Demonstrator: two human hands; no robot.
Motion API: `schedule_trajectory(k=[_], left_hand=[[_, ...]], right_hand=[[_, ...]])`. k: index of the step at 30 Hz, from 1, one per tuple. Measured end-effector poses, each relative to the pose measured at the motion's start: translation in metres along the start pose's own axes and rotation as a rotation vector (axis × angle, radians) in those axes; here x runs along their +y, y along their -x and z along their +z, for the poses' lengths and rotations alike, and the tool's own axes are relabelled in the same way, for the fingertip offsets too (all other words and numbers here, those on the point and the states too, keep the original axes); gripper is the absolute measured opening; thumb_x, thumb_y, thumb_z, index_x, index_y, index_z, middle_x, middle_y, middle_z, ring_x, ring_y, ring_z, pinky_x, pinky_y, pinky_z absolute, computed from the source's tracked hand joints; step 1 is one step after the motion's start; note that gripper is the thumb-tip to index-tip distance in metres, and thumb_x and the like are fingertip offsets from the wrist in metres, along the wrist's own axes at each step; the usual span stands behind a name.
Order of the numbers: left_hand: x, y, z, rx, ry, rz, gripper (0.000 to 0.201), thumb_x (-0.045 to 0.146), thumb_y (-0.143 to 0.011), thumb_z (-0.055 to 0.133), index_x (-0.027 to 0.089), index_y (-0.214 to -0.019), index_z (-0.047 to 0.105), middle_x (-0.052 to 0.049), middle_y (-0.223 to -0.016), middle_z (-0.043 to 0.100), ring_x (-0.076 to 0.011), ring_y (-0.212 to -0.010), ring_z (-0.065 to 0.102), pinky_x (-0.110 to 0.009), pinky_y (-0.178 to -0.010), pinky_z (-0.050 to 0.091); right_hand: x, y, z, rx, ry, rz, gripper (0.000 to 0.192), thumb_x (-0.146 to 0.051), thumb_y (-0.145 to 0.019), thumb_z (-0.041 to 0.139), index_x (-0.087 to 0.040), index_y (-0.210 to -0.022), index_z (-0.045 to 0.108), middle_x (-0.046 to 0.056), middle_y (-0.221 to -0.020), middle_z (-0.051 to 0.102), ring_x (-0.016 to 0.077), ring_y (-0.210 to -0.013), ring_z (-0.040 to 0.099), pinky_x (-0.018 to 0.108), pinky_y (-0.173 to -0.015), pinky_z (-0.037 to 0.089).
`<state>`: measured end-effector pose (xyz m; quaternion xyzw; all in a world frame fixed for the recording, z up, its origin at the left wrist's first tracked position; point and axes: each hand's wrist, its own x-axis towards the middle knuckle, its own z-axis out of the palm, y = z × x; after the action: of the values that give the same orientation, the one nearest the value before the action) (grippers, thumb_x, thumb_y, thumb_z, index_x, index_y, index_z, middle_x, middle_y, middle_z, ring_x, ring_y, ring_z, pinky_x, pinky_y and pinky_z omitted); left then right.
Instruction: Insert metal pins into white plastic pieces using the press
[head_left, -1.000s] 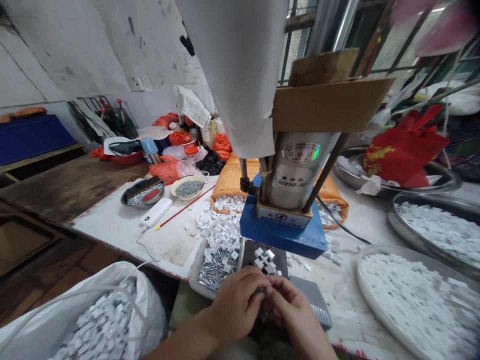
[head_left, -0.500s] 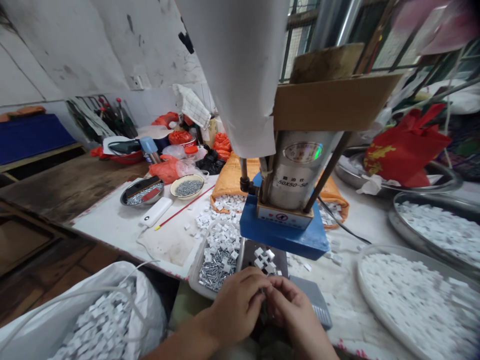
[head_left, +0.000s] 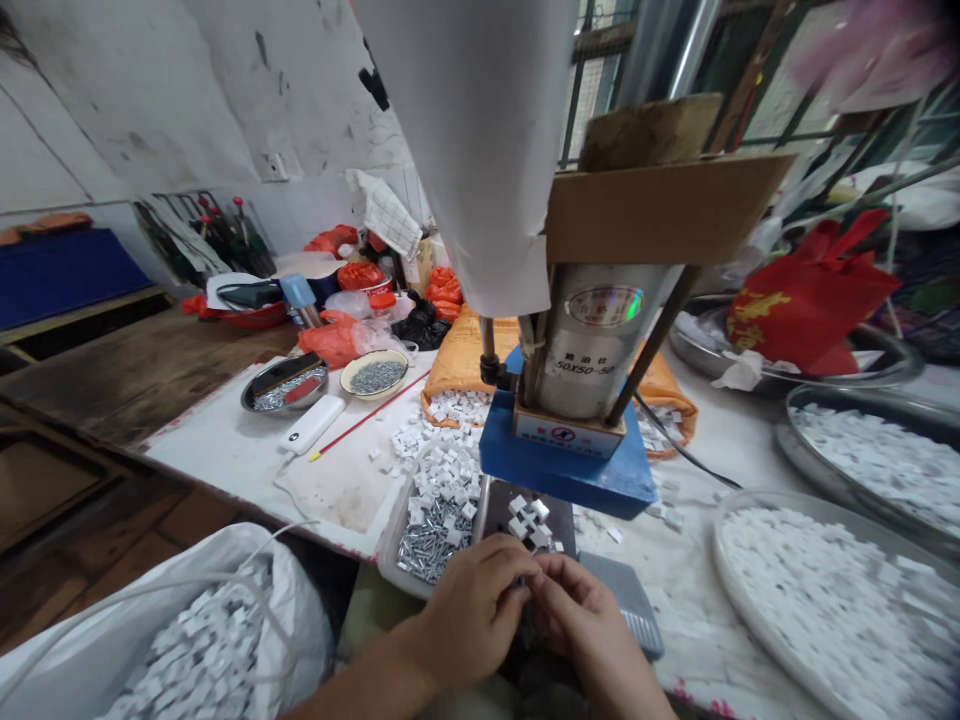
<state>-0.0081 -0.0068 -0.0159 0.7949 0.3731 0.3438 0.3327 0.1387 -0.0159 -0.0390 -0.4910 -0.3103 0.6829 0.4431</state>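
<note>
White worktop (head_left: pixel 247 450) crowded: a blue press (head_left: pixel 570 470), trays of white clips (head_left: pixel 825 600), a tub of screws (head_left: pixel 431 540). Low at the front edge, left hand (head_left: pixel 472 610) and right hand (head_left: pixel 581 625) meet fingertip to fingertip, both grips pinched shut on a small part (head_left: pixel 531 582), mostly hidden.

Soft daylight, wide-angle edge warp, top-right blur.

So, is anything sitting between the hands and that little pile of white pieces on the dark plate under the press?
Nothing visible. The left hand and right hand meet fingertip to fingertip just before the dark plate; the white pieces lie directly beyond, under the blue press base.
</note>
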Motion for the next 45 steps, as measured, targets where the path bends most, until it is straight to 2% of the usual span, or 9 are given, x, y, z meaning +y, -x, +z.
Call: schedule_trajectory(k=[24,32,45], left_hand=[[0.0001,-0.0001,-0.0001,0.033,0.046,-0.006,0.033,-0.002,-0.072,0.047,0.017,-0.096,0.059,-0.007,-0.095,0.060,-0.0190,-0.091,0.056,-0.031,-0.083,0.046],[0.0001,-0.0006,-0.0009,0.022,0.067,-0.028,0.033,-0.004,-0.071,0.048,0.016,-0.095,0.058,-0.007,-0.095,0.060,-0.0177,-0.091,0.056,-0.030,-0.084,0.045],[-0.0031,-0.0001,0.0011,0.039,0.111,-0.045,0.031,-0.004,-0.071,0.051,0.016,-0.093,0.060,-0.006,-0.094,0.060,-0.0169,-0.090,0.056,-0.028,-0.083,0.045]], right_hand=[[-0.0020,0.0020,0.0013,-0.006,0.001,0.001,0.040,-0.051,-0.056,0.077,-0.018,-0.073,0.063,-0.008,-0.047,0.044,0.0053,-0.039,0.032,0.018,-0.040,0.022],[-0.0002,0.0011,0.0011,-0.020,-0.011,0.013,0.042,-0.053,-0.057,0.076,-0.016,-0.074,0.061,-0.009,-0.043,0.043,0.0039,-0.037,0.030,0.018,-0.039,0.018],[-0.0011,0.0022,0.0021,-0.001,0.008,0.004,0.046,-0.055,-0.054,0.077,-0.016,-0.071,0.060,-0.010,-0.042,0.042,0.0018,-0.035,0.029,0.016,-0.037,0.019]])
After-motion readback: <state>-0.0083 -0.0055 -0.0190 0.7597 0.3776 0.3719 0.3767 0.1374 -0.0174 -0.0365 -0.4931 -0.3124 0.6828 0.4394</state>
